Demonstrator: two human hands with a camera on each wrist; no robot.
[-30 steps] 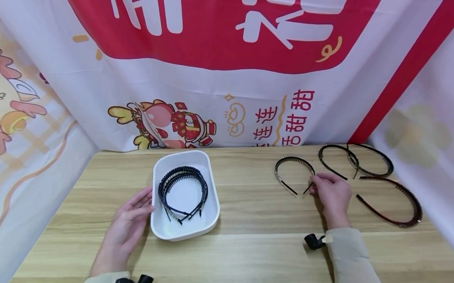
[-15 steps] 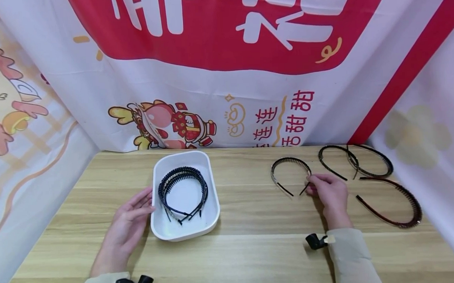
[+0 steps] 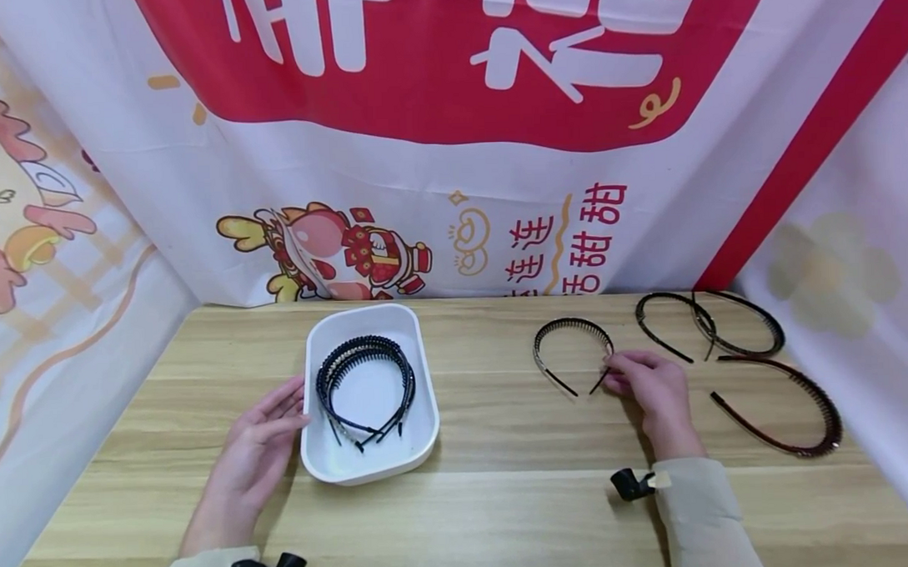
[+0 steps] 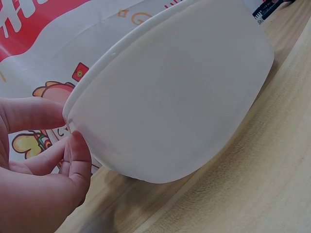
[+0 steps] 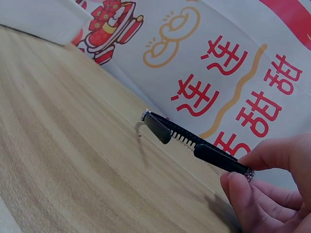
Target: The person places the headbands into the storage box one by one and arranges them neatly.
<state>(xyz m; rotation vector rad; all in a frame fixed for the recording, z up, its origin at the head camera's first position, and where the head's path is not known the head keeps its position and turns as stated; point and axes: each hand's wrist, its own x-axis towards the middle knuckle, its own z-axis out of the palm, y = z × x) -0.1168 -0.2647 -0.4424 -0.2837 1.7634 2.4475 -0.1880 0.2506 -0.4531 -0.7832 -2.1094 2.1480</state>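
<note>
Head view: right hand (image 3: 655, 387) pinches a headband (image 3: 571, 322), arch pointing forward; relaxed left hand (image 3: 255, 445) touches white box (image 3: 430, 414).

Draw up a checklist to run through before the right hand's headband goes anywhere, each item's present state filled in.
1. Right hand pinches the headband near one end: ok.
2. Pinch firm enough: cannot tell.
3. Headband's ends raised off the table: ok.
4. Headband apart from the three loose headbands: ok.
5. Left hand touches the box at its side: ok.
6. Headband over the box: not ok; it is to the right of it.
</note>
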